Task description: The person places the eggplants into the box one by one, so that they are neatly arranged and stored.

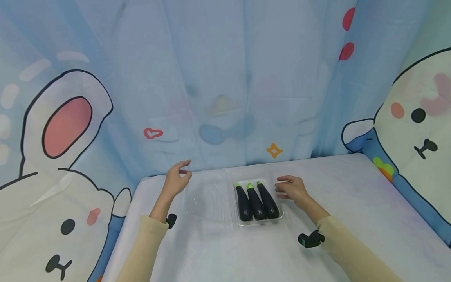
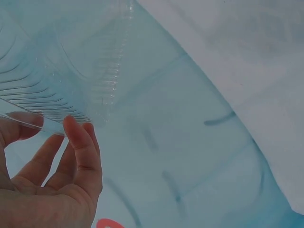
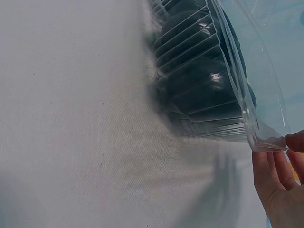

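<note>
Three dark eggplants [image 1: 257,204] with bright green tips lie side by side in a clear plastic box [image 1: 246,224] on the table. Its clear lid [image 1: 207,197], hinged on the box's left, stands folded open and is hard to make out in the head view. My left hand [image 1: 178,179] pinches the lid's edge between thumb and fingers; the left wrist view shows the ribbed plastic [image 2: 35,97] there. At the box's right side, my right hand [image 1: 292,190] pinches a corner of the rim [image 3: 266,144]. The eggplants show dark through the ribbed wall in the right wrist view.
A white cloth covers the table [image 1: 218,254]. Behind it hangs a blue curtain [image 1: 211,78] with cartoon animals at both sides. Each wrist carries a small black device, such as the one at the right sleeve [image 1: 311,239].
</note>
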The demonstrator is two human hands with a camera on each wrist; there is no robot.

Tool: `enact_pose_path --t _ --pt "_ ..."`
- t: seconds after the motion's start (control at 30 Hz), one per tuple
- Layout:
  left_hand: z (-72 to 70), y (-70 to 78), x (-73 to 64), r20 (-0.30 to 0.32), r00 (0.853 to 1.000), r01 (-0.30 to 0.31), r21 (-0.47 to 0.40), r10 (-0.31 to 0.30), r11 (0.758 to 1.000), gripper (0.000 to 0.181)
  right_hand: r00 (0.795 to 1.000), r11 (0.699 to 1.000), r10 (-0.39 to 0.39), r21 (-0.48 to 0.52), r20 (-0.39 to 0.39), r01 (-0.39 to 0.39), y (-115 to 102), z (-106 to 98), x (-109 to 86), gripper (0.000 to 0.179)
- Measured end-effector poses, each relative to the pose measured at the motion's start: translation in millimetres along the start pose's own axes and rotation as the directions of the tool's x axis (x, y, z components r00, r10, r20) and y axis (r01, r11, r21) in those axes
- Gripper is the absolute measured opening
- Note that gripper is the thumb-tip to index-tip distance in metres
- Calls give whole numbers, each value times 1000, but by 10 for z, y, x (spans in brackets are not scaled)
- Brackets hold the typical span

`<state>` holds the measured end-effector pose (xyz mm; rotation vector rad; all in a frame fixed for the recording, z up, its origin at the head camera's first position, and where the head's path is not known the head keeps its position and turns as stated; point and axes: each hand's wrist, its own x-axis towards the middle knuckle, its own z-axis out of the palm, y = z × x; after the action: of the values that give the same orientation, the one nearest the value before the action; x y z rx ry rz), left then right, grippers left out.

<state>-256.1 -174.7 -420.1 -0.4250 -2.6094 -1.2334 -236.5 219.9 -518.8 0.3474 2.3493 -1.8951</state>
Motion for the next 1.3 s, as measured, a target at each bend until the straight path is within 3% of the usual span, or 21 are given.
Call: enact_pose_path --t 0.87,1.3 --pt "47 217 102 16 1000 -16 -65 17 998 38 1000 1000 17 7 0 -17 40 1 -4 42" --pt "66 349 120 35 996 -74 -87 77 993 39 1000 1000 22 16 -6 -22 26 11 -27 41"
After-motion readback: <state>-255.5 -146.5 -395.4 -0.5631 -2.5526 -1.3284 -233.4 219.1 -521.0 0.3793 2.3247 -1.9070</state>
